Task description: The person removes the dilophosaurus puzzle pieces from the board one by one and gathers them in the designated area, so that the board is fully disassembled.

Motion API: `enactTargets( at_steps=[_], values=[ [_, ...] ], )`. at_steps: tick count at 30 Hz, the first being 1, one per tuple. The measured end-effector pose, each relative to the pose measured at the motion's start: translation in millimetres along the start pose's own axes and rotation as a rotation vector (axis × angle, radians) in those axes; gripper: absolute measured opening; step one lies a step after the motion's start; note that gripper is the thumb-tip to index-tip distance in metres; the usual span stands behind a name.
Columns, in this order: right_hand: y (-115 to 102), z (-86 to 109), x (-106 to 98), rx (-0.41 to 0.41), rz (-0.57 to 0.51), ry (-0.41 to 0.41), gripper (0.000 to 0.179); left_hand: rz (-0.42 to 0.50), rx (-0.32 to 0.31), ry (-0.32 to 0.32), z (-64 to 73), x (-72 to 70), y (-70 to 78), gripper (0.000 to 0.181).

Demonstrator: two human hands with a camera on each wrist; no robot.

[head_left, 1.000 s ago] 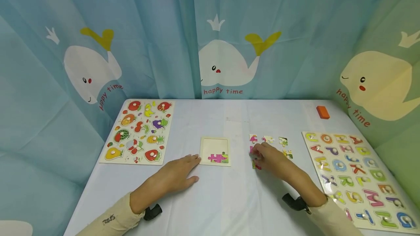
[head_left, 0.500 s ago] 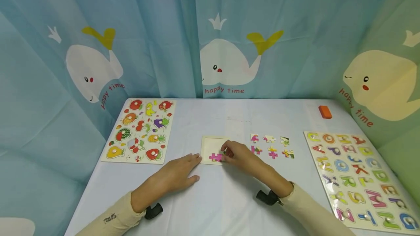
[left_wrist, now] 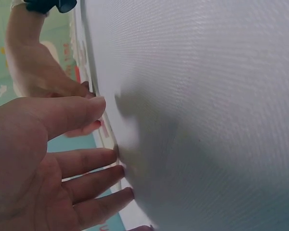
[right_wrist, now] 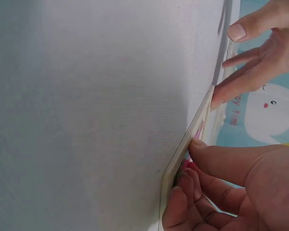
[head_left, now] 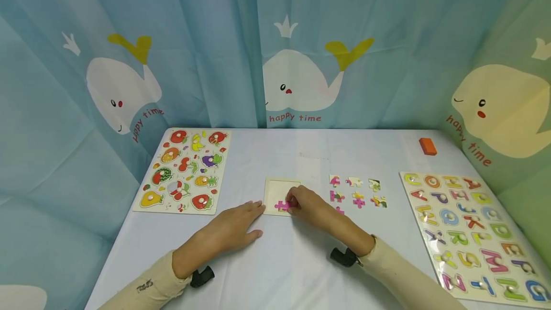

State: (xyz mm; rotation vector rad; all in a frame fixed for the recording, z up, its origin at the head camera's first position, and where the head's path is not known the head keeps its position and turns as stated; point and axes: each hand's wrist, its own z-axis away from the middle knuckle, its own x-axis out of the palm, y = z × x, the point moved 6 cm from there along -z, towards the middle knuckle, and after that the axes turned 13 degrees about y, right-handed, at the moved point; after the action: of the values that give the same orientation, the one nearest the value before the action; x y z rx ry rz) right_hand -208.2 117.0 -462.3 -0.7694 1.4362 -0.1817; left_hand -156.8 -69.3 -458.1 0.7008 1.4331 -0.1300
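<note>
A shallow square wooden puzzle tray lies mid-table, with joined pink jigsaw pieces along its near side. My right hand is over the tray's right part, covering what lies there. In the right wrist view, its thumb and curled fingers pinch a pink-red jigsaw piece, mostly hidden, at the tray's surface. My left hand rests flat on the table, fingers extended and fingertips touching the tray's left edge. Loose jigsaw pieces lie in rows right of the tray; my right arm partly covers the nearest one.
A fruit peg board lies at the back left and a letter peg board at the right. Near the back right corner sits an orange block. Whale-print curtains surround the white table.
From the loose pieces, my right hand has moved left to the tray with a jigsaw piece, then shifted slightly further left over it. My left hand has stayed at the tray's edge.
</note>
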Motion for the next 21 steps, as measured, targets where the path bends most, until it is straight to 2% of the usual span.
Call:
enactTargets(
  at_steps=[9,14,21],
  values=[
    [-2.2,3.0,-0.1,-0.039,0.001,0.033,0.021,0.013,0.01,0.008,0.9,-2.1,1.7,0.062],
    [-1.8,4.6,-0.5,-0.092,-0.009,0.069,0.023,0.012,0.008,0.007,0.9,-1.4,1.4,0.062],
    [-3.2,8.4,-9.9,-0.109,-0.096,0.109,0.016,0.007,0.009,0.004,1.2,0.3,0.6,0.063]
  ],
)
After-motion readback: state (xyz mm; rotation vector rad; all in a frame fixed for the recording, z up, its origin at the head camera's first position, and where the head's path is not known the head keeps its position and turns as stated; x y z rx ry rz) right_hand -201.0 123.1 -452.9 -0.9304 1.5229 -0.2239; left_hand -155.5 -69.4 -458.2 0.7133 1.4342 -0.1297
